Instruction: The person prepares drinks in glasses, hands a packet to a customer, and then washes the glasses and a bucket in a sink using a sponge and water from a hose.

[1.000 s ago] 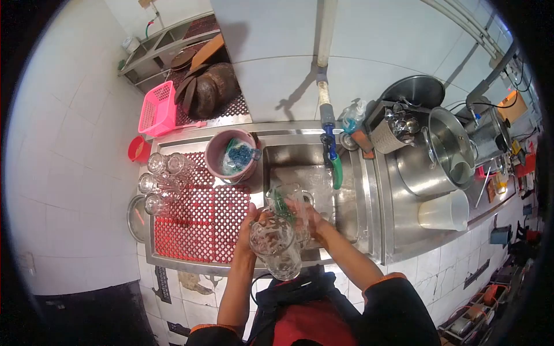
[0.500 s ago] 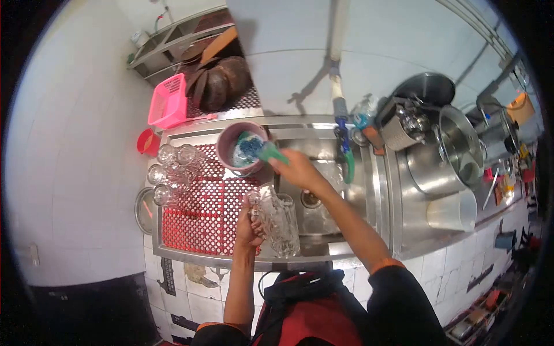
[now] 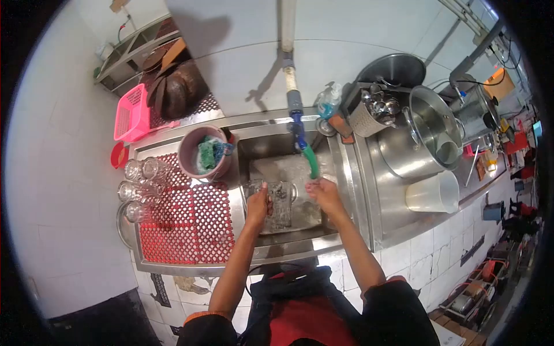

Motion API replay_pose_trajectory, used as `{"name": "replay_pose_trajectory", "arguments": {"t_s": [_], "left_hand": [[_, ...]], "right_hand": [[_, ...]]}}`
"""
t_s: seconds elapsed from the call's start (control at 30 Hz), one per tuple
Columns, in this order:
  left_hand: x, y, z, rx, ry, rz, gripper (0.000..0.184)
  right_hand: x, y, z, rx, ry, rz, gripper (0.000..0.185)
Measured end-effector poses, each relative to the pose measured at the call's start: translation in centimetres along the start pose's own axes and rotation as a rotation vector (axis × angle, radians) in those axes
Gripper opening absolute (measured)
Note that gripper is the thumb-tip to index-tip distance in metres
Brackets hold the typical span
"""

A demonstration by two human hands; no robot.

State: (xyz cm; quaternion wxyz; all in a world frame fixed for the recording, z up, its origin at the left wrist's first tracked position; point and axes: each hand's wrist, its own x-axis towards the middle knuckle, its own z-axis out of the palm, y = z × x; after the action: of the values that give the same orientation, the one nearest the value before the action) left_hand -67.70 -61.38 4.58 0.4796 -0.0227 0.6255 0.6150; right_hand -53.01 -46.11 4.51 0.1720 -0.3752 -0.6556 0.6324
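Note:
My left hand point(image 3: 258, 206) is closed on a clear glass mug point(image 3: 281, 205), held over the steel sink point(image 3: 332, 222). Just below the end of the green hose point(image 3: 312, 162) on the blue tap point(image 3: 297, 130) is my right hand point(image 3: 325, 192); its fingers are closed, and what they hold, if anything, cannot be made out. A green sponge point(image 3: 206, 155) lies in the soapy pink bucket point(image 3: 186, 151), left of the sink. Several glass mugs point(image 3: 138, 211) stand on the red perforated mat point(image 3: 186, 230) at the left.
Behind the mat is a pink basket point(image 3: 132, 113), with a red cup point(image 3: 119, 155) below it. Right of the sink are a soap bottle point(image 3: 329, 101), a cutlery holder point(image 3: 367, 120), a large steel pot point(image 3: 404, 151) and a white plastic jug point(image 3: 433, 192).
My right hand has left the bucket and moved to the hose end, and the green sponge it held now lies in the bucket. My left hand has carried the mug over the sink.

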Motion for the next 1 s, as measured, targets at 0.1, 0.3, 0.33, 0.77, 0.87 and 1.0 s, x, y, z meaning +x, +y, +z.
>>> {"name": "replay_pose_trajectory", "arguments": {"t_s": [0.1, 0.3, 0.33, 0.77, 0.87, 1.0], "left_hand": [[2.8, -2.2, 1.8, 0.110, -0.011, 0.043, 0.045], [6.2, -4.3, 4.7, 0.066, -0.090, -0.008, 0.037], [6.6, -4.6, 5.0, 0.086, -0.099, -0.028, 0.036], [8.8, -8.6, 6.4, 0.313, -0.149, -0.080, 0.031], [7.7, -8.5, 6.5, 0.671, -0.167, 0.549, 0.034], [5.2, -6.4, 6.4, 0.944, -0.316, 0.317, 0.039]], "right_hand": [[2.4, 0.7, -0.6, 0.176, -0.017, 0.115, 0.019], [4.0, -1.1, -1.7, -0.213, -0.045, 0.042, 0.012], [4.1, -0.6, -1.9, -0.276, -0.143, 0.082, 0.020], [5.6, 1.1, -2.8, -0.085, -0.348, 0.068, 0.018], [5.4, -1.8, -2.9, -0.139, -0.463, 0.152, 0.026], [6.1, -0.4, -2.9, -0.005, -0.452, 0.026, 0.022]]}}
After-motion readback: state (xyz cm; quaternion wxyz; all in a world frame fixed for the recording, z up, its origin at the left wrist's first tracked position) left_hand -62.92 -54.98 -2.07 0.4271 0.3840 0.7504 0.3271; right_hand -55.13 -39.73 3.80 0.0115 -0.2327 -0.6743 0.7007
